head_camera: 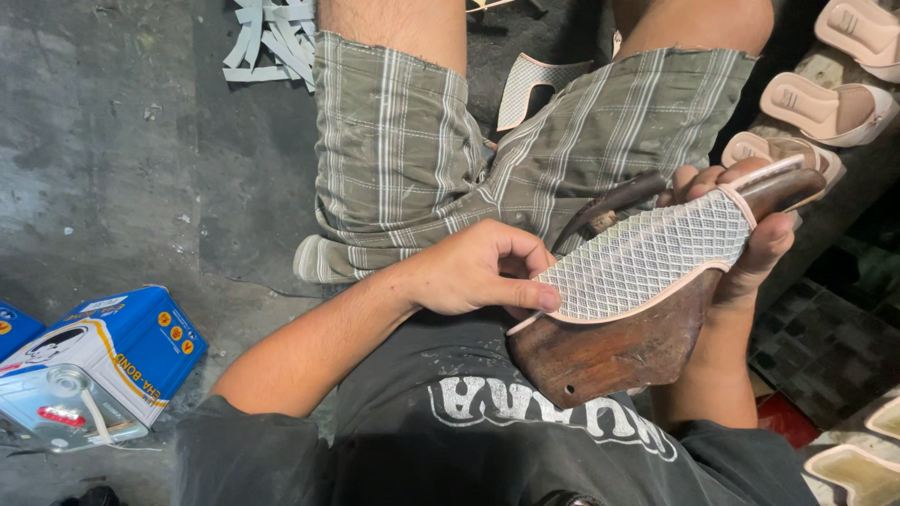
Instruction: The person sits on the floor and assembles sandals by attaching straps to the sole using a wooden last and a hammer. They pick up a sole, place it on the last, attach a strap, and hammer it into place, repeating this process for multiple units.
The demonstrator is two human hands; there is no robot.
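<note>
The left hand (478,272) was curled with its thumb pressed flat against the near edge of a white mesh shoe upper (647,258), the other fingers folded in toward the palm and touching the fabric's rim. The upper, trimmed with a pale pink border, lay stretched over a dark brown wooden last (609,351), which sat tilted across the person's lap with its heel end nearest the camera and its toe pointing to the far right. The right hand (741,234) was wrapped around the toe end of the last, fingers closed over the top and the thumb underneath, clamping the mesh to the wood.

Behind the hands were plaid shorts (412,150) and, between the knees, a cut piece of pale material (525,84) on the floor. To the near left stood a blue and white metal can (103,365) on the grey concrete floor (122,141). A heap of light strips (272,37) lay at the far left. Along the right edge, several pale shoe soles (825,108) were lined up.
</note>
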